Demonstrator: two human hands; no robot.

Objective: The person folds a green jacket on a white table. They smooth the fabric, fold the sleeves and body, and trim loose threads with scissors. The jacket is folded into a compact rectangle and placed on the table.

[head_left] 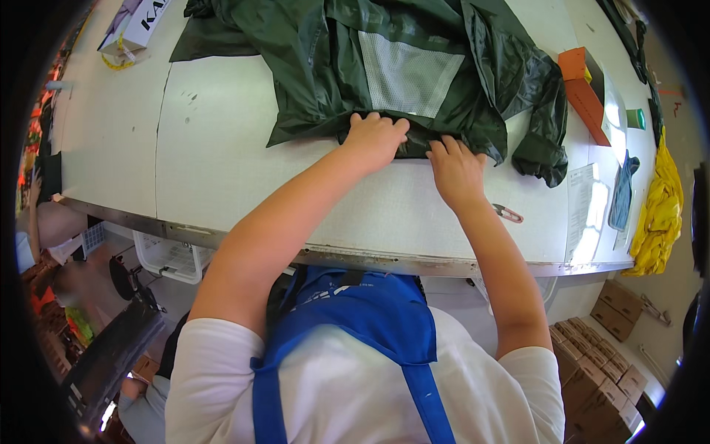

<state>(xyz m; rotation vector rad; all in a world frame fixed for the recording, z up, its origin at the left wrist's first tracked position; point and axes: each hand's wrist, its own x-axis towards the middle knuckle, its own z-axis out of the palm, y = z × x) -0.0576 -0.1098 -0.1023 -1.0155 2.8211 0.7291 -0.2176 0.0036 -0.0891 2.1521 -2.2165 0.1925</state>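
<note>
A dark green, shiny jacket-like garment (310, 81) lies crumpled over the far middle of the white table, with a pale mesh panel (407, 74) showing near its centre. Its near edge is in both of my hands. My left hand (375, 140) has its fingers curled over the folded edge, just below the mesh. A short way to the right, my right hand (458, 170) pinches the same edge, thumb toward the right. The fabric under my fingertips is partly hidden. Small thread snips (508, 213) with a pinkish handle rest on the table beside my right wrist.
On the right are an orange box (588, 100), a paper sheet (580, 203), a blue cloth (623, 194) and a yellow garment (660, 211) hanging at the edge. A white box (144, 22) stands far left. Below are a white basket (171, 255), stacked cartons (603, 377) and other people at left.
</note>
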